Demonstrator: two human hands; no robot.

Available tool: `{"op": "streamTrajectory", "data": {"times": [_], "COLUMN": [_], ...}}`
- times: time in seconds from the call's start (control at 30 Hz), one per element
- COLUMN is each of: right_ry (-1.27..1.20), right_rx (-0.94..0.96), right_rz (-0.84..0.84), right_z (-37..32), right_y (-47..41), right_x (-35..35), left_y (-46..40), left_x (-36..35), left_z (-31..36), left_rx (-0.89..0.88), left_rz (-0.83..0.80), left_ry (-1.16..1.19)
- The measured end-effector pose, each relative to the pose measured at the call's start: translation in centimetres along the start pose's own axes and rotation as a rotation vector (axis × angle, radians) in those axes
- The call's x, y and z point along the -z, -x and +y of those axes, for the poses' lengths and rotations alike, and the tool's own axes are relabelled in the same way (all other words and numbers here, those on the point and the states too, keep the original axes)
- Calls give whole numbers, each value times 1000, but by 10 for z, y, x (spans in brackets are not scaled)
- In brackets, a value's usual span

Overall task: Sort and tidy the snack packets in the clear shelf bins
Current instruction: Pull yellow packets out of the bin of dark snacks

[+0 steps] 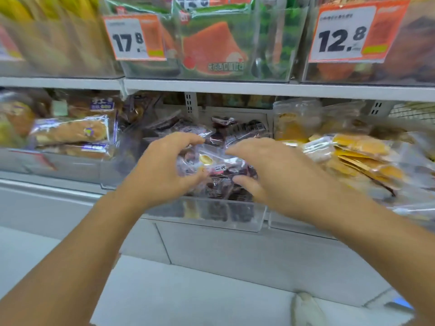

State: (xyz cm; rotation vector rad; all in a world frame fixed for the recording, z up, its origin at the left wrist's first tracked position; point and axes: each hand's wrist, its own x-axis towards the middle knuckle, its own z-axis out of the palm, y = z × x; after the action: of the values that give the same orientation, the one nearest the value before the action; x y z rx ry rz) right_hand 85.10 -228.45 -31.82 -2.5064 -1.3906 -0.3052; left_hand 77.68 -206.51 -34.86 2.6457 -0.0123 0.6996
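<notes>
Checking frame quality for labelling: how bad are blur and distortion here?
Head view: motion blur smears the edges, worst on the yellow packets; both price tags, 17.8 and 12.8, stay legible; wide-angle lens bows the shelf edge.

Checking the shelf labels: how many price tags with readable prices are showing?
2: the 17.8 tag upper left of centre, the 12.8 tag upper right. Others are cropped or blurred.

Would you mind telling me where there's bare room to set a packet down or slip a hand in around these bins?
Bare room: the grey ledge below the bins, and the back of the middle bin behind the dark packets. Crowded: the yellow packets spilling over on the right, the bread packs on the left, and the middle bin's front, where left hand and right hand work.
</notes>
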Motion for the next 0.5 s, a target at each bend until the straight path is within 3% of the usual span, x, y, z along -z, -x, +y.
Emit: {"op": "streamTrajectory", "data": {"times": [0.13, 0.23, 0.37, 0.5], "right_ry": [40, 29, -79, -79], "right_rx": [-30, -165, -328, -269], "right_rz": [-120, -239, -212, -175], "right_z": [-12, -17, -4, -5], "right_y": [-51, -84, -109, -119], "right_x": [-12, -24, -48, -54], "left_y": [14, 19, 12, 1], "left_x": [20, 29, 7, -2], "left_z": [-29, -36, -41, -49], "left_rx": [111, 171, 167, 183], "left_rz": [-135, -206, -257, -281], "left_ry": [-75, -71, -46, -138]}}
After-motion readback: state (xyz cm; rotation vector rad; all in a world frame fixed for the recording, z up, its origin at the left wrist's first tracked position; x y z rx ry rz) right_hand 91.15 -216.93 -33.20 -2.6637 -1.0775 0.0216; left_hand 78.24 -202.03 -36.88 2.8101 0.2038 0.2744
